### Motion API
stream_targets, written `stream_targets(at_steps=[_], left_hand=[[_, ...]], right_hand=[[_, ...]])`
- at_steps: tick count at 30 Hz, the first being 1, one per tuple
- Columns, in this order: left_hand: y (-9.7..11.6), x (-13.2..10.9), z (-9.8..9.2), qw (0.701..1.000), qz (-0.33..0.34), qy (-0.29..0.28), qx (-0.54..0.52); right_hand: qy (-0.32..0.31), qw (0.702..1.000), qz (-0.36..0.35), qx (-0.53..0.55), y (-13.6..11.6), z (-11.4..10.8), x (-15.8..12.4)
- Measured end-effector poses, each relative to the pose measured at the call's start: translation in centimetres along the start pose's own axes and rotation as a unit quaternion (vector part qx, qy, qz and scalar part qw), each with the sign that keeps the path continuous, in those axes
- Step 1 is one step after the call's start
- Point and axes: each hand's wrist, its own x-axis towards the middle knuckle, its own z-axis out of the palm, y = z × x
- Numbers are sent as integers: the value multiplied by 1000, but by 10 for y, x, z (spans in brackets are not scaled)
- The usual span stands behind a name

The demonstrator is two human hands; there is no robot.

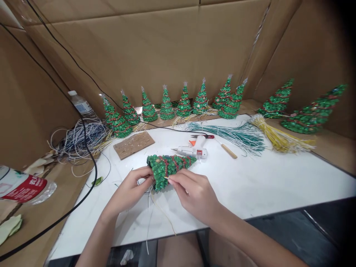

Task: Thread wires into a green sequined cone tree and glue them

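Note:
A small green tinsel Christmas tree (162, 167) with red garland lies on its side, its tip toward the right. My left hand (135, 187) grips its open base, the fingertips partly hidden inside the rim. Between the thumb and forefinger of my right hand (194, 191) is a small, thin, light-coloured piece (166, 177), pressed against the tree's side; its kind is too small to make out. Thin white and yellowish wires (151, 209) hang from the base onto the white board. Just beyond the tree lies a white glue gun (191, 151).
Several finished-looking trees (166, 105) stand along the cardboard wall. Green-and-white wires (236, 135) and yellow wires (274, 135) lie at the back right, near red-handled snips (205, 136) and a wooden-handled tool (228, 151). A brown board (134, 144), tangled wires (83, 137) and a black cable (96, 174) are left.

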Motion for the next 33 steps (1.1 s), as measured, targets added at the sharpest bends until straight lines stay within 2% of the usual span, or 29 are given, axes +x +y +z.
stream_targets(at_steps=[10,15,20,22,28,30,33], left_hand=[[-5,2,2,1000,-1,10,-26],[-6,3,3,999,-1,24,-27],[-5,4,4,999,-2,22,-29],[-6,4,4,999,1,21,-44],[-11,4,4,997,2,20,-69],[-11,5,5,998,1,23,-61],[-8,6,6,999,11,25,-36]], right_hand=[[-42,992,-82,-87,7,3,3],[-7,1000,2,-9,6,2,3],[-15,996,70,47,2,1,4],[-20,997,63,35,1,1,4],[-54,996,-19,-65,2,4,4],[-65,994,-25,-80,2,3,5],[-64,997,1,-37,1,1,6]])
